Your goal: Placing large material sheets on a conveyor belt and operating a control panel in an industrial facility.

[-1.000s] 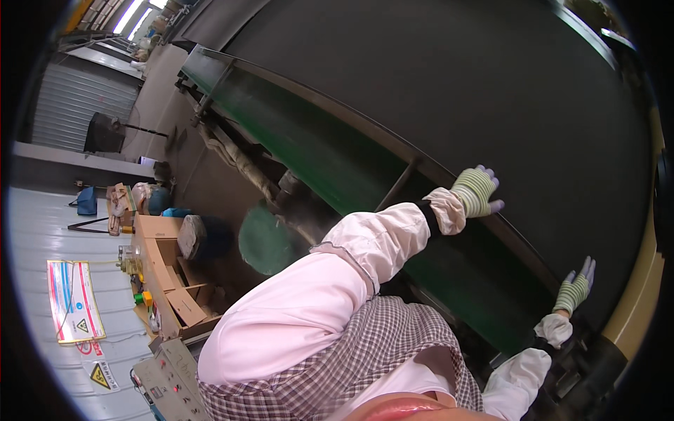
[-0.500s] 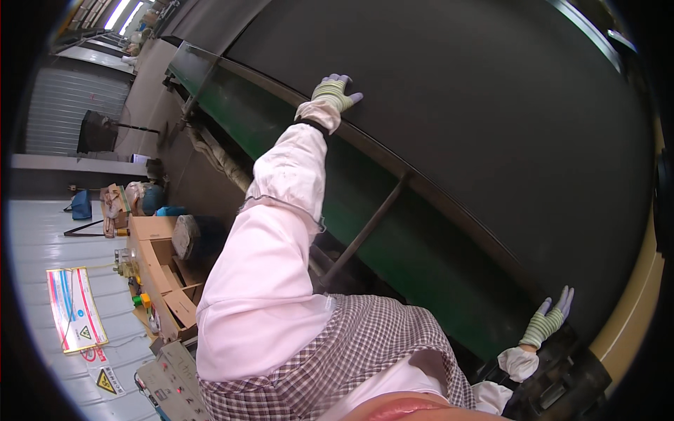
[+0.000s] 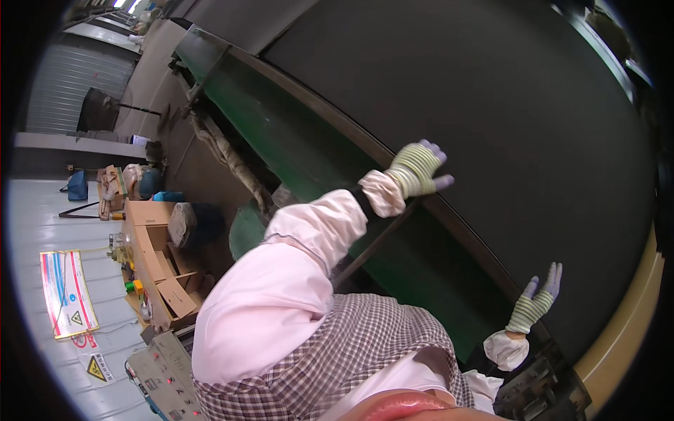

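Note:
A wide, smooth black sheet fills the right half of the view, running slantwise along a frame with a metal edge. My left hand, in a green-striped glove with lilac fingertips, is over the sheet's near edge, its thumb apart from the fingers. It grips nothing; whether the fingertips touch the sheet I cannot tell. Farther right, my right hand, in a matching glove, is held at the sheet's near edge with its fingers stretched and thumb spread. Nothing is in it.
Below the sheet are a green panel and a slanting bar. Behind my left arm stand an open cardboard box and a control panel with buttons. A tan roller or beam curves along the right, near dark machine parts.
My left hand has moved along the sheet's edge to the right and nearer to me, its elbow bending. My right hand has shifted slightly up and left.

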Demonstrator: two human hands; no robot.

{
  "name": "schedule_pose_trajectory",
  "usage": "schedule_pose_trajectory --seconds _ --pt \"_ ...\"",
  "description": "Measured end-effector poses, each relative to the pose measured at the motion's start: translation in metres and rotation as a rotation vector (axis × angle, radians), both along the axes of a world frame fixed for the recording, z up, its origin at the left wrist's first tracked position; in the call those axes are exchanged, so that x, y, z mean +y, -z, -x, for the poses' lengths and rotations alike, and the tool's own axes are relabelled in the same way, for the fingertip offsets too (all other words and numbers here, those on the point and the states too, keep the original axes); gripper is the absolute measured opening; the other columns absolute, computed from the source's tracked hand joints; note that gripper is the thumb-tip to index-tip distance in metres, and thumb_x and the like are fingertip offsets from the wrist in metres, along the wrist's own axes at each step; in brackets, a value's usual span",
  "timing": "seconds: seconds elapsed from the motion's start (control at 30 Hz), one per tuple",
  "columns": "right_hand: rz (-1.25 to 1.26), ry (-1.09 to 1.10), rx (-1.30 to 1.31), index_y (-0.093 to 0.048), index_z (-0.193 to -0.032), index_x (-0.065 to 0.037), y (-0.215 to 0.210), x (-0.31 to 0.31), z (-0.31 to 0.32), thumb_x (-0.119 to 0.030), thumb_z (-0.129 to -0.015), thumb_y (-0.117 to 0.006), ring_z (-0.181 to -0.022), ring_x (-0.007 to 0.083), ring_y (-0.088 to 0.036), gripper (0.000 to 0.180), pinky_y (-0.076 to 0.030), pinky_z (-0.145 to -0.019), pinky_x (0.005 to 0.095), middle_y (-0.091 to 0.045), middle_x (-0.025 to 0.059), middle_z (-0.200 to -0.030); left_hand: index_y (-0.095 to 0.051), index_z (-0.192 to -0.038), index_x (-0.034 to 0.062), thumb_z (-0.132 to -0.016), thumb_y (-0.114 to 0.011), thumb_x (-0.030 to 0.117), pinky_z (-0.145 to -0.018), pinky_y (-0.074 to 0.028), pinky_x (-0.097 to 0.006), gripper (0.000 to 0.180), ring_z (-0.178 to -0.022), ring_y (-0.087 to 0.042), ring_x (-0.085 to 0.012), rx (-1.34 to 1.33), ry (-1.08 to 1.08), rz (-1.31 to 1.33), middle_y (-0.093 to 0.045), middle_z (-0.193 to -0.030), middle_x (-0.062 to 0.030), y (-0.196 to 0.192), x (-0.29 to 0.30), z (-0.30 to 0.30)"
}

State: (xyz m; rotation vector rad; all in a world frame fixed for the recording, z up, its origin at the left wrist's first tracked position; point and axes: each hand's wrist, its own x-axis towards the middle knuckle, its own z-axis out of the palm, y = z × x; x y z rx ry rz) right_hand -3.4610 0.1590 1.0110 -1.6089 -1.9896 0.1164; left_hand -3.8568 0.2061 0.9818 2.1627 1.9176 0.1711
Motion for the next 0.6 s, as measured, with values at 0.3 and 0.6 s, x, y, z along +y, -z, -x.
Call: schedule_pose_trajectory --seconds 0.3,0.6 --pt "0.036 -0.081 -0.079 -0.053 -0.13 -0.002 -0.003 -0.026 0.022 0.0 -0.083 -0.055 -0.125 0.0351 -0.048 0.047 -0.038 -0.106 0.0433 -0.05 0.0188 -0.137 -0.059 -0.117 0.006 -0.08 -0.068 0.041 -0.098 -0.044 -0.045 0.052 -0.11 -0.055 -0.036 -0.462 0.146 -0.223 -0.06 -0.118 -0.0167 -0.009 -0.02 -0.021" --pt "-0.001 -0.137 -0.073 -0.055 -0.128 -0.006 -0.049 -0.022 0.074 -0.002 -0.08 -0.059 -0.121 0.0357 -0.051 0.048 -0.039 -0.103 0.0437 -0.053 0.0173 -0.133 -0.034 -0.145 0.0129 -0.076 -0.07 0.055 -0.111 -0.029 -0.045 0.088 -0.135 -0.032 -0.0381 0.167 -0.48 -0.398 -0.035 -0.147 -0.019 -0.04 0.033 0.242"
